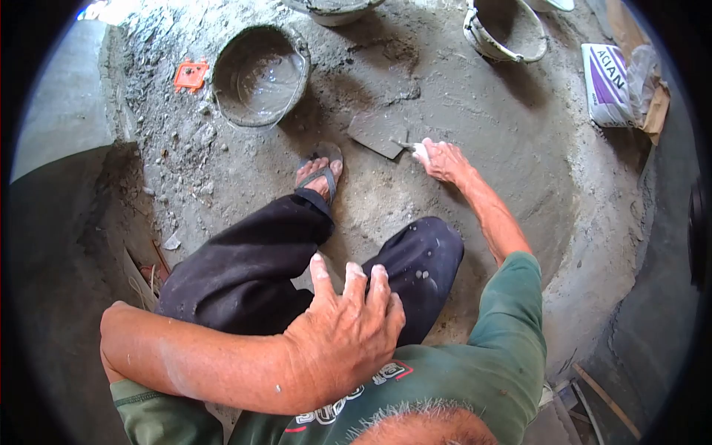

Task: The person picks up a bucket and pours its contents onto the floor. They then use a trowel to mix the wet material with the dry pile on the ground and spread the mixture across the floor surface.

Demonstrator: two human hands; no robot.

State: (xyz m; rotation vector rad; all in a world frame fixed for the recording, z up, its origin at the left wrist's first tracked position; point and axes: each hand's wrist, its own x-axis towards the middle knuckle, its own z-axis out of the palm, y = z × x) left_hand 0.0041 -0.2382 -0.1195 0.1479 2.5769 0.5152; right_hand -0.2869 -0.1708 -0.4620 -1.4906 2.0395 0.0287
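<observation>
My right hand [443, 160] is closed around the handle of a trowel [377, 132]. The trowel's blade lies low over the wet grey mortar on the floor [489, 137], its tip pointing left. My left hand [348, 311] holds nothing and hovers in front of my chest, above my bent legs, with its fingers apart. A bucket of wet mortar [263, 78] stands up and to the left of the trowel, beyond my sandalled foot [321, 174].
Another bucket [506, 30] stands at the upper right and a basin [334, 9] at the top edge. A printed bag [610, 85] lies at the right. An orange plastic piece [190, 76] rests on rubble left of the mortar bucket.
</observation>
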